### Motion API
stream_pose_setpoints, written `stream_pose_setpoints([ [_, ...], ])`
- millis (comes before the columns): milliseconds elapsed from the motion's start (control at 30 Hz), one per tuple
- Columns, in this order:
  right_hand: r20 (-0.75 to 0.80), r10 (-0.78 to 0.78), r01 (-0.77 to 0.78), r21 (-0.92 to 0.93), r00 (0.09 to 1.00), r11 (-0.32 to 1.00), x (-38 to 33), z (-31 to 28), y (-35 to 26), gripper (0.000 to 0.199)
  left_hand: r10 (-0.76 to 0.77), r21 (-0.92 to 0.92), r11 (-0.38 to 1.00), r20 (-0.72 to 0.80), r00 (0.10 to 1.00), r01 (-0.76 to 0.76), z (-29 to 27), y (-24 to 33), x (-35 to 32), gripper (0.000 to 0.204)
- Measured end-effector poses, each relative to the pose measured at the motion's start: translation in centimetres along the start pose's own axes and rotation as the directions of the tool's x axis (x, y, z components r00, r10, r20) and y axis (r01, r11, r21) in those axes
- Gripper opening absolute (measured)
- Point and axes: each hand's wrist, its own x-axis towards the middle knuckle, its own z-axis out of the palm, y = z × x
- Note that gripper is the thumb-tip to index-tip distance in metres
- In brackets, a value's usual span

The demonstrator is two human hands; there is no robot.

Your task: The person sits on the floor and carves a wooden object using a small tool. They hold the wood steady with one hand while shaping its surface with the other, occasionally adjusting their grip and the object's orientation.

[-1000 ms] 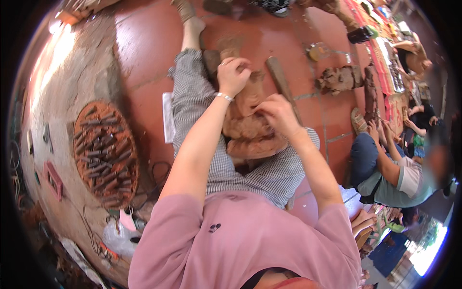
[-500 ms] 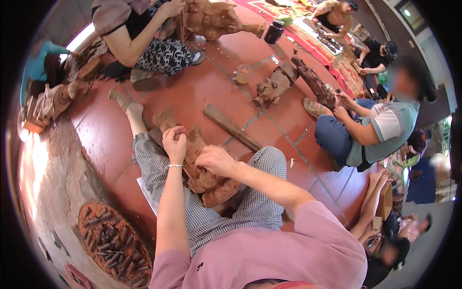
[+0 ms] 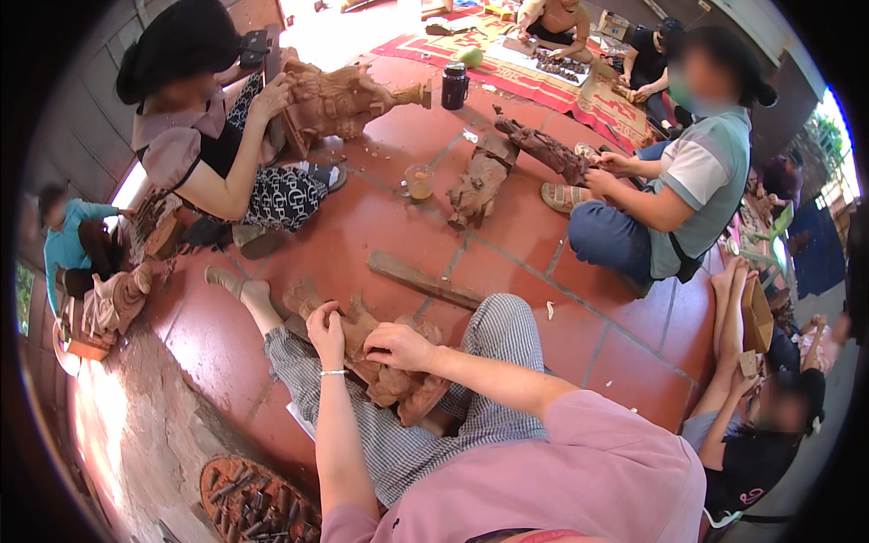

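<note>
A reddish-brown carved wooden figure [image 3: 398, 387] lies across my lap, its broader end toward my body. My left hand [image 3: 326, 335] is closed near the narrower far end, thumb and fingers brought together. Over the middle of the carving, my right hand [image 3: 403, 347] has its fingers bent and pressed together, touching or just above the wood. Anything small pinched in either hand is hidden by the fingers. Just beyond the figure, a long wooden bar [image 3: 425, 280] rests on the red tiles.
An oval tray of wooden-looking pegs [image 3: 258, 507] stands at lower left on a pale slab [image 3: 167, 434]. Ahead are a glass mug [image 3: 418, 184], a dark jar [image 3: 454, 86] and another carving [image 3: 482, 185]. One person [image 3: 670, 181] sits right; another works a large carving [image 3: 348, 101] at far left.
The view has tilted upward, so more of the far room shows and the tray sits lower. My right hand has lifted slightly, its fingers less tucked against the carving; my left stays near the far end.
</note>
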Motion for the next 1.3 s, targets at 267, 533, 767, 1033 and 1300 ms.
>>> stream_pose_setpoints([
  [267, -0.204, 0.058, -0.054, 0.028, 0.977, 0.998, -0.8, 0.4, 0.5, 0.024, 0.083, -0.035, 0.996, 0.185, 0.979, -0.078, -1.3, 3.0, -3.8, 0.015],
  [533, -0.209, 0.046, -0.033, 0.069, 0.977, 0.997, -0.9, 0.6, 0.5, 0.027, 0.058, -0.048, 0.998, 0.384, 0.921, -0.043, -3.0, 3.6, -3.8, 0.023],
  [767, -0.305, 0.123, -0.116, 0.042, 0.944, 0.992, -0.2, -0.6, -1.6, 0.031, 0.092, -0.014, 0.995, 0.398, 0.913, -0.094, -3.3, 2.8, -3.6, 0.02],
  [1033, -0.224, 0.478, -0.526, -0.304, 0.85, 0.794, -0.8, 1.0, 0.1, 0.027, 0.339, 0.282, 0.876, 0.219, 0.915, -0.392, -3.3, 5.3, -6.6, 0.017],
  [1300, -0.258, 0.489, -0.541, -0.193, 0.833, 0.819, -0.8, 0.8, 0.0, 0.025, 0.296, 0.145, 0.936, 0.169, 0.94, -0.321, -3.2, 6.5, -8.9, 0.013],
])
